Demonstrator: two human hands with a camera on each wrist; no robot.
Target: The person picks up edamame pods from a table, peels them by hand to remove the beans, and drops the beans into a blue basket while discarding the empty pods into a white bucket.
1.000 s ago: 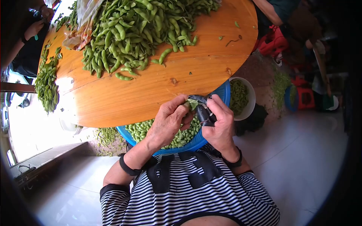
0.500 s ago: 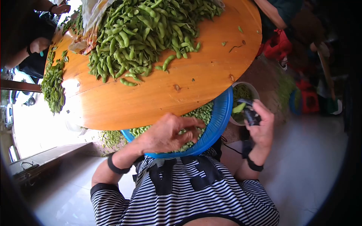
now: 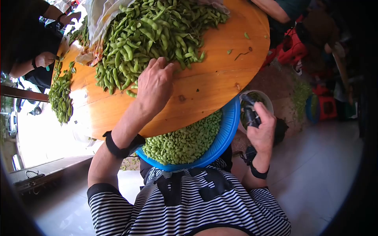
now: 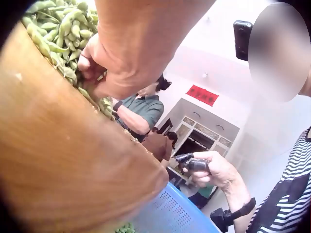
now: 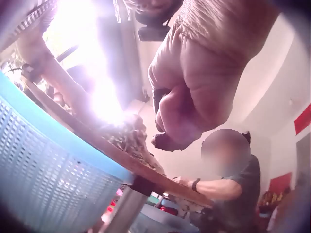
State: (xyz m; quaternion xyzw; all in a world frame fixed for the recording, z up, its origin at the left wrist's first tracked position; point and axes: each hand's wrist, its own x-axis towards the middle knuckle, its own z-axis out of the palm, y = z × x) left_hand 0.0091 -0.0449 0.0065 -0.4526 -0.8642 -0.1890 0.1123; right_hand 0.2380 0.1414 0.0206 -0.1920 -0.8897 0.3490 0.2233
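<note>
In the head view my left hand (image 3: 153,84) reaches over the wooden table (image 3: 208,86), fingers bent at the near edge of a heap of green soybean pods (image 3: 149,35). The left wrist view shows its thumb and finger pinching at a pod (image 4: 101,76). My right hand (image 3: 262,131) is raised beside the white bucket (image 3: 269,100). It grips a small black hand tool (image 3: 251,114) with two narrow parts, its ends by the thumb and forefinger. Below the table edge, a blue basket (image 3: 232,122) in my lap holds shelled green beans (image 3: 177,143).
A crumpled cloth (image 3: 100,23) lies against the heap. More pods (image 3: 61,94) are strewn along the table's left side, where another person's hand (image 3: 45,59) rests. Another person's arm (image 3: 271,10) is at the far right edge. Red stools (image 3: 291,45) stand on the floor.
My left hand has gone from over the basket up to the heap. My right hand moved right to the bucket with the black tool; the green pod at its tip is gone from view.
</note>
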